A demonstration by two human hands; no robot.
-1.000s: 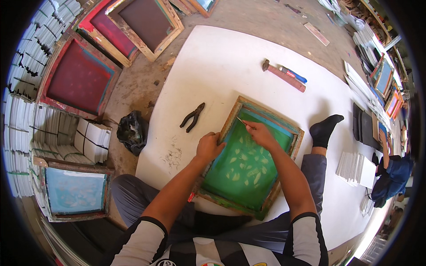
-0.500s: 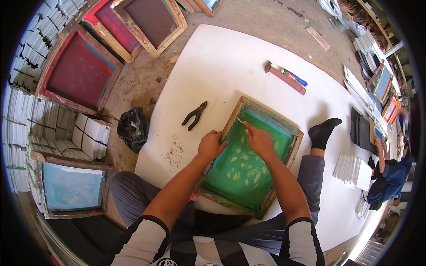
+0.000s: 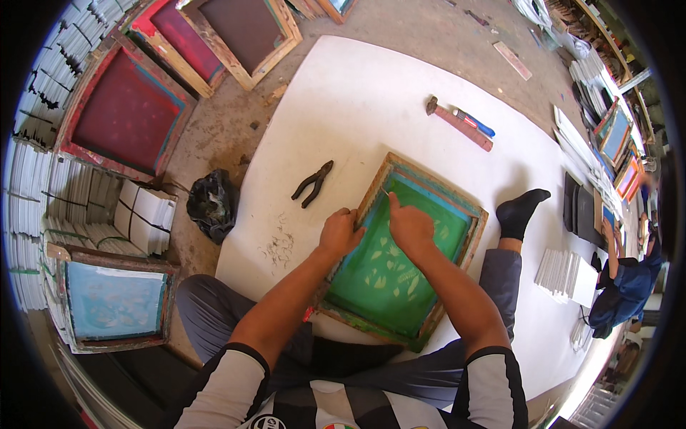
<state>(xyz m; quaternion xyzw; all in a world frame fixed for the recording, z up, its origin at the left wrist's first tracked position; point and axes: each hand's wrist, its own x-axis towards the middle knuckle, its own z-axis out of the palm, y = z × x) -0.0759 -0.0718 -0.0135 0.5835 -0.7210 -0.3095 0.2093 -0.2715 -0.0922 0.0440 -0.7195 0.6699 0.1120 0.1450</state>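
A wooden screen-printing frame (image 3: 477, 239) with green mesh lies slanted before me, pale leaf shapes showing on the mesh. My left hand (image 3: 340, 232) is closed around its left side bar. Over the mesh, near the upper left inside corner, my right hand (image 3: 412, 225) is closed with the index finger stretched along a thin tool; only the tool's slim tip shows, so its kind is unclear. Dark-handled pliers (image 3: 313, 184) rest to the left of the frame. Small bits of wire or staples (image 3: 279, 249) are scattered below the pliers.
A hammer (image 3: 461, 125) and a blue-handled tool (image 3: 475, 124) lie beyond the frame on the white sheet (image 3: 357, 93). A black plastic bag (image 3: 213, 207) sits at left. Other frames (image 3: 128, 107) lean behind it. A co-worker (image 3: 629, 286) is at far right.
My right hand has shifted slightly left and turned, its index finger now pointing up along the thin tool toward the frame's left bar. My left hand keeps its hold.
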